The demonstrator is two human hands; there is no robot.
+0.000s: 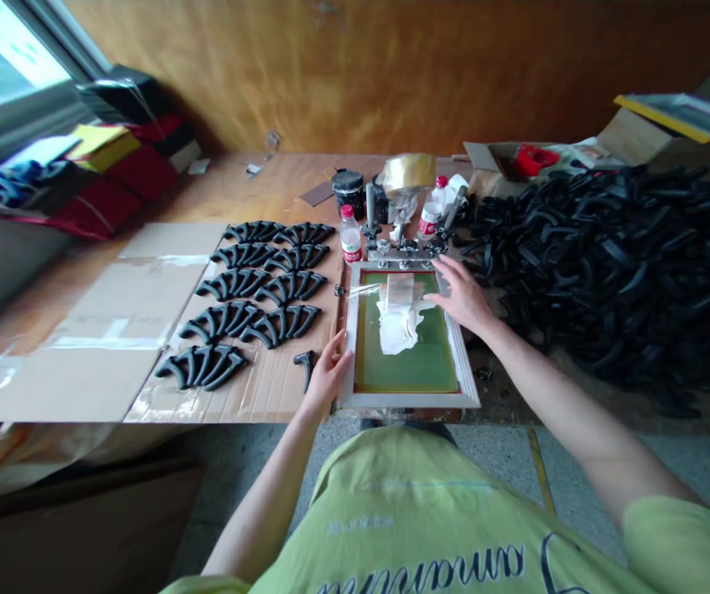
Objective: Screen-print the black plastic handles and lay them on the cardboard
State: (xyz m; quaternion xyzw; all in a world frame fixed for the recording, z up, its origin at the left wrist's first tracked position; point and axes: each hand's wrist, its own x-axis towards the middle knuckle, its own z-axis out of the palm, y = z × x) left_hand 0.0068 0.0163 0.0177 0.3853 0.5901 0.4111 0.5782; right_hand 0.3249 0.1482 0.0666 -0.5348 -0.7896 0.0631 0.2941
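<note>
A screen-printing frame (469, 384) with a pale metal rim and green mesh lies in front of me. On its mesh sits a ragged patch of white ink (397, 334), and a pale, flat squeegee (400, 289) rests at the top of that patch. My left hand (328, 375) is at the frame's left rim, fingers extended along it; whether it presses on the rim I cannot tell. Beside that hand lies a single black curved piece (307, 367). My right hand (466, 299) reaches over the right rim, fingers spread, fingertips close to the squeegee and ink.
Rows of black curved pieces (231, 280) lie on cardboard (107, 330) to the left. A large heap of similar pieces (627, 264) covers the right side. Behind the frame stand a metal clamp (407, 254), a bottle (350, 235), a black tub (347, 191) and a tape roll (410, 173).
</note>
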